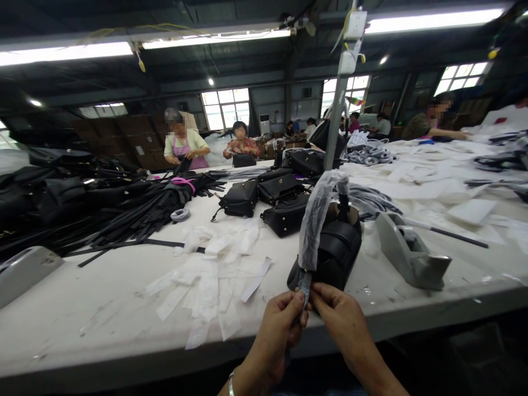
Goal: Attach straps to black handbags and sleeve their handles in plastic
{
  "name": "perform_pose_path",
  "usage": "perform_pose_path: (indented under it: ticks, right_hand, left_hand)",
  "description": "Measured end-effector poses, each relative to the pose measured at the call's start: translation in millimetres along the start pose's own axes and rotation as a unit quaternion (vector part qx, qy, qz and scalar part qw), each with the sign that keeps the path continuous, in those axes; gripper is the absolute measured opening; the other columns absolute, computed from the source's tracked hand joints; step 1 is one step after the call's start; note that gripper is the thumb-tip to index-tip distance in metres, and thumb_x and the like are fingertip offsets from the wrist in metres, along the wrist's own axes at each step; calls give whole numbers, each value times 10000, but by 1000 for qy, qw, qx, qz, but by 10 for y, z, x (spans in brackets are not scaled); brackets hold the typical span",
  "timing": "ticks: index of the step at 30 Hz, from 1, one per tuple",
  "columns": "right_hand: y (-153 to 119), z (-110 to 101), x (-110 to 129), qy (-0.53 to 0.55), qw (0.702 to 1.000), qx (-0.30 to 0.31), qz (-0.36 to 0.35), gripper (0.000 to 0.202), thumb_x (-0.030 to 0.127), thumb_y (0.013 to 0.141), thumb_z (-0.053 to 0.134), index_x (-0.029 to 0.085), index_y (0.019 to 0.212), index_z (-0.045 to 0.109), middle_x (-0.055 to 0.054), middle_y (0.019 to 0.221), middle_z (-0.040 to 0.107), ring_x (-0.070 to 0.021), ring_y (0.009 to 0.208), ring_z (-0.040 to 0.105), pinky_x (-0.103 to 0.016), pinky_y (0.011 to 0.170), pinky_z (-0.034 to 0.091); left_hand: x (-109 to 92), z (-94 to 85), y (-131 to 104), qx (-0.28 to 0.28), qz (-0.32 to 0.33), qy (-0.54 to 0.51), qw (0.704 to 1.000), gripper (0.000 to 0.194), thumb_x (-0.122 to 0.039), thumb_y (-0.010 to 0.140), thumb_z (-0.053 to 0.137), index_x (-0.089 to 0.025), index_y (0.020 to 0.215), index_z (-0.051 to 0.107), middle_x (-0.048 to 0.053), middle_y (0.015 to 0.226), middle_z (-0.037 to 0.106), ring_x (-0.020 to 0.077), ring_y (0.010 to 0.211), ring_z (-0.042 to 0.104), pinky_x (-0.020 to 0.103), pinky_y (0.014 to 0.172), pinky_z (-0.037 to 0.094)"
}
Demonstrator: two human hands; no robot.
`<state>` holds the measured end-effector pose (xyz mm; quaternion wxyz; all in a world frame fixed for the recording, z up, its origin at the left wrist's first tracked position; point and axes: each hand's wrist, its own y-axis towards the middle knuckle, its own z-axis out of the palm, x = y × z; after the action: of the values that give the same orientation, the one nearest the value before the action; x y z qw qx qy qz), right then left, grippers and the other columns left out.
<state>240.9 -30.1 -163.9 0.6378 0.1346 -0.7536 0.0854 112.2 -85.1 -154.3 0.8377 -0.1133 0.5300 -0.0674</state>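
Observation:
A black handbag [339, 245] lies on its side near the table's front edge. Its raised handle [312, 234] is sleeved in clear, wrinkled plastic. Below that hangs a narrow strap [304, 283], also plastic-covered. My left hand [284, 322] is closed, pinching the strap between thumb and fingers. From the other side, my right hand [340, 313] has thumb and fingers pressed together at the strap's edge, against the bag's front; the fingertips are partly hidden.
White paper strips [210, 286] lie scattered to the left. A grey tape dispenser [412, 253] stands at right, another [28, 272] at far left. Several black handbags [284, 190], bundled black straps [144, 212] and a metal post [336, 121] are beyond. Co-workers [185, 140] work across the table.

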Motion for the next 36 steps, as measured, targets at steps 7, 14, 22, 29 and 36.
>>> perform_pose_path:
  ticks: [7,14,22,29,36]
  right_hand:
    - [-26,-27,140,-73,997,-29,-7,324,435,841,587,201,899,803,-38,749,757,-256,730,693,-313,682,523]
    - [-4,-28,223,-132,991,-23,28,329,500,757,634,229,768,819,-95,750,787,-302,713,715,-352,646,527]
    - [-91,-20,212,239,956,132,103,356,246,721,678,205,1066,754,-82,1197,723,-278,1139,634,-391,1005,465]
    - [-122,44,266,422,871,179,174,343,63,573,578,230,822,745,-34,1295,674,-287,1297,520,-374,954,505]
    - [-135,-333,160,91,984,134,69,343,407,793,694,202,1066,724,-98,1100,741,-256,957,691,-354,862,554]
  left_hand:
    - [-64,15,-14,6,-4,-1,1000,460,-573,765,715,-131,788,592,-74,533,477,-8,336,213,198,371,71]
    - [-49,70,-76,22,-20,23,999,513,-622,726,724,-126,771,599,-52,522,517,-4,314,236,209,355,78]
    - [-51,25,-103,22,-32,-53,998,404,-525,793,705,-148,791,559,-75,568,470,-6,337,193,183,362,82]
    - [-50,41,-123,65,-60,-172,981,290,-393,844,683,-123,847,578,-84,600,421,-7,391,137,155,383,76]
    - [20,37,-83,17,12,-40,999,381,-503,877,629,-128,842,575,-56,610,483,3,382,242,173,384,111]
